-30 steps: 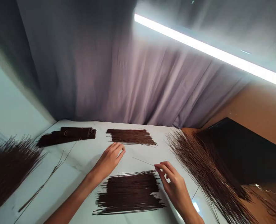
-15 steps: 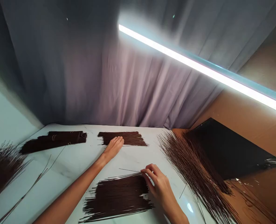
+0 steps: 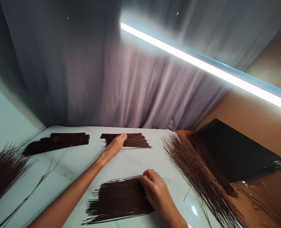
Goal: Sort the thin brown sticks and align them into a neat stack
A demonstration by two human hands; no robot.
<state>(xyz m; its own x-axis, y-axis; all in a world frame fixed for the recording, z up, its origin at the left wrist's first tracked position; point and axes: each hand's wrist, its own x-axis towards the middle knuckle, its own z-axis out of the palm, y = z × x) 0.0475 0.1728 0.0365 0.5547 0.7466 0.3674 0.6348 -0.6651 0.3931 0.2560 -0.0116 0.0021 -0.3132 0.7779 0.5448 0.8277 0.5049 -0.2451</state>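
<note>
Thin dark brown sticks lie side by side in a flat bundle (image 3: pixel 121 198) at the front middle of the white table. My right hand (image 3: pixel 153 186) is at its upper right corner, thumb and fingers pinched together at the top sticks; what is between the fingertips is too small to make out. Farther back lies a smaller flat bundle (image 3: pixel 135 140) of the same sticks. My left hand (image 3: pixel 116 144) rests over its left part with the fingers curled together, and whatever they hold is hidden.
Tied dark bundles (image 3: pixel 69 139) lie at the back left. A brush-like pile (image 3: pixel 3 171) is at the left edge, beside a few loose sticks (image 3: pixel 39 182). On the right a long loose pile (image 3: pixel 197 171) lies against a black sheet (image 3: pixel 233 152). A lit tube (image 3: pixel 202 65) hangs before the curtain.
My right hand has moved slightly left, and the stick that jutted left from its fingertips no longer stands out. My left hand has shifted slightly up on the back bundle.
</note>
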